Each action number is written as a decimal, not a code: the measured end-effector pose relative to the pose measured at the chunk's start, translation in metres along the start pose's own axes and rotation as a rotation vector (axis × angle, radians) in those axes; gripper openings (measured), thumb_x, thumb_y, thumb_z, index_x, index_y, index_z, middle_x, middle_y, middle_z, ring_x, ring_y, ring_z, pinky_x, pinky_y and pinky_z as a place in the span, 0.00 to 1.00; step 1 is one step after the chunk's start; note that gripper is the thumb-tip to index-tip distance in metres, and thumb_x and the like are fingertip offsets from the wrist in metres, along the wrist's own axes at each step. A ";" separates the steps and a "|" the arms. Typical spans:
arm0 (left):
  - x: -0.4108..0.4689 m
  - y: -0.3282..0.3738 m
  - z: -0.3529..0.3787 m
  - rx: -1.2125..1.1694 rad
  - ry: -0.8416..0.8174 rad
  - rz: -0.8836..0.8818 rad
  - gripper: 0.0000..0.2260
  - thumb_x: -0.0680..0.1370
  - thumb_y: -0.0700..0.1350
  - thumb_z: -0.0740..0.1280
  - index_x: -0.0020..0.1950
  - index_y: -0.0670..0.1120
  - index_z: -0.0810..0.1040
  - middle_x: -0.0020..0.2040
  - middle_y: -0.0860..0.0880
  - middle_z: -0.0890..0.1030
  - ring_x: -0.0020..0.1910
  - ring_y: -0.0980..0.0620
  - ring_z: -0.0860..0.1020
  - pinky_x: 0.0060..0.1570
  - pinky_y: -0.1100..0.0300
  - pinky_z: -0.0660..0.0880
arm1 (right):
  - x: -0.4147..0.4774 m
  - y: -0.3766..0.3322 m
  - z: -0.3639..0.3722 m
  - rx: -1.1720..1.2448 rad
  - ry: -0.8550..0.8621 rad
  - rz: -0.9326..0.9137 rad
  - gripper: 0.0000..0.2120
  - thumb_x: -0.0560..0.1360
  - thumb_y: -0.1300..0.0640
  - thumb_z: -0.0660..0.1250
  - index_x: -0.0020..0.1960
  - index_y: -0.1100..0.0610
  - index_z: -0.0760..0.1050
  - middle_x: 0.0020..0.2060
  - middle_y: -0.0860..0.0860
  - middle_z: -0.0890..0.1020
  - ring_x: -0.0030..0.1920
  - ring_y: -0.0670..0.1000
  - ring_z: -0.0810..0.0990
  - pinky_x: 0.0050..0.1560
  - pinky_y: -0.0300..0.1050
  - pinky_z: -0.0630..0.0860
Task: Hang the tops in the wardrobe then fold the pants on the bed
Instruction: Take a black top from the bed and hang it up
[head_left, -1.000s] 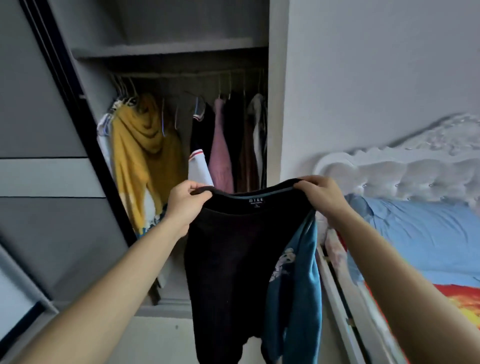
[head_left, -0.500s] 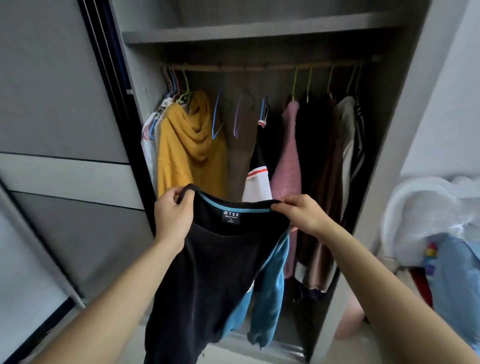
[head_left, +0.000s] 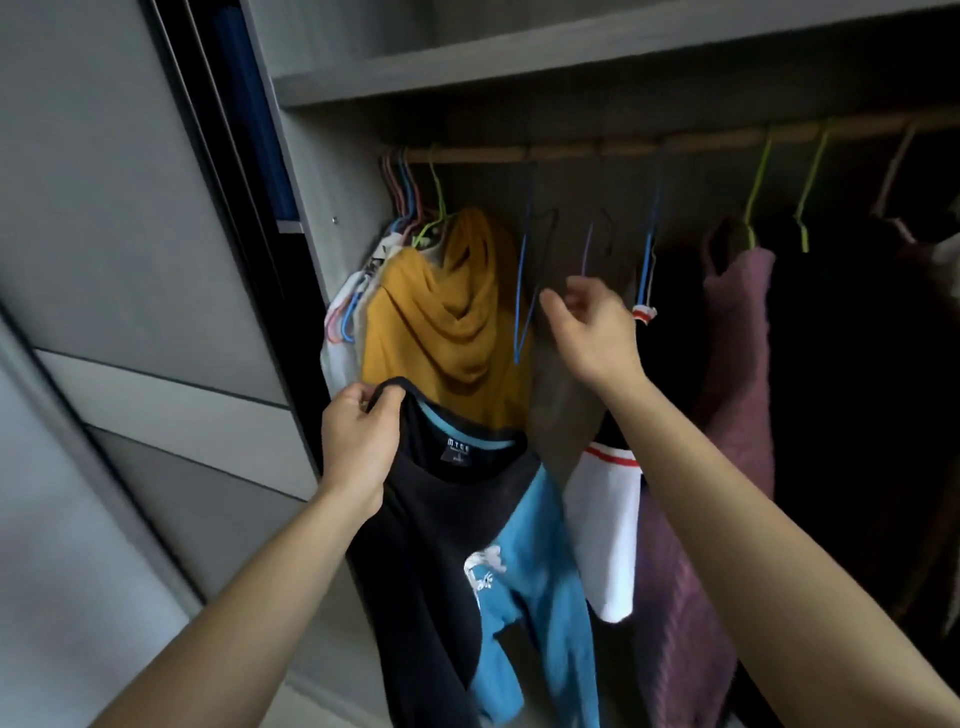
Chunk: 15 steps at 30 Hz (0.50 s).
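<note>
Black fabric with bright blue sleeves, the long-sleeved top (head_left: 441, 519) hangs limp by its neckline from the left hand (head_left: 358, 441), whose fingers are curled tight round the collar edge, near the left wall of the grey wardrobe (head_left: 322, 208). The right hand (head_left: 587, 332) is raised among the bare wire hangers (head_left: 522, 291) under the wooden rail (head_left: 571, 150), fingers half spread and, as far as the blur allows, gripping nothing. This top is not yet on a hanger; choosing one looks like the step in hand. A mustard hooded top (head_left: 447, 322) and a mauve knitted top (head_left: 737, 338) hang already, though whether they belong to this job cannot be told. Neither the pants nor the bed is in view, and the far right of the rail sinks into darkness.
</note>
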<state>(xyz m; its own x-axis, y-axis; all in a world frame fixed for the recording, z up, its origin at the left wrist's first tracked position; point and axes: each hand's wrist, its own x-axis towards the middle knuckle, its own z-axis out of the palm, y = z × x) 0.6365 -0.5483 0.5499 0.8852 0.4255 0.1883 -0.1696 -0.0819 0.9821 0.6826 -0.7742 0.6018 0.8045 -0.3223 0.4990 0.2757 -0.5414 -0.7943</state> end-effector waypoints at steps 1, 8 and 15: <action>0.009 -0.004 0.004 -0.009 -0.010 -0.004 0.12 0.74 0.47 0.68 0.45 0.38 0.75 0.37 0.46 0.74 0.37 0.49 0.72 0.40 0.54 0.71 | 0.015 -0.006 0.009 -0.013 0.011 -0.026 0.28 0.78 0.44 0.67 0.72 0.59 0.71 0.63 0.57 0.78 0.62 0.54 0.78 0.63 0.44 0.71; 0.069 -0.024 0.024 -0.031 -0.132 -0.014 0.07 0.76 0.46 0.68 0.39 0.46 0.75 0.34 0.46 0.74 0.33 0.49 0.73 0.36 0.55 0.71 | 0.071 -0.014 0.063 -0.055 -0.273 0.295 0.52 0.76 0.48 0.72 0.80 0.61 0.36 0.78 0.60 0.58 0.77 0.59 0.61 0.72 0.47 0.63; 0.141 -0.033 0.024 -0.100 -0.288 0.008 0.05 0.76 0.43 0.68 0.41 0.44 0.76 0.35 0.47 0.75 0.35 0.51 0.73 0.36 0.57 0.70 | 0.088 -0.011 0.111 -0.043 0.039 0.218 0.16 0.78 0.52 0.59 0.62 0.51 0.77 0.49 0.53 0.81 0.52 0.62 0.83 0.53 0.60 0.81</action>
<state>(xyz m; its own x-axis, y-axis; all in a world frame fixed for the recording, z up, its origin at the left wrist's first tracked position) 0.7777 -0.5070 0.5440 0.9677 0.1510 0.2018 -0.2058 0.0111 0.9785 0.8089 -0.7108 0.6163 0.8213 -0.4647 0.3309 0.0741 -0.4882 -0.8696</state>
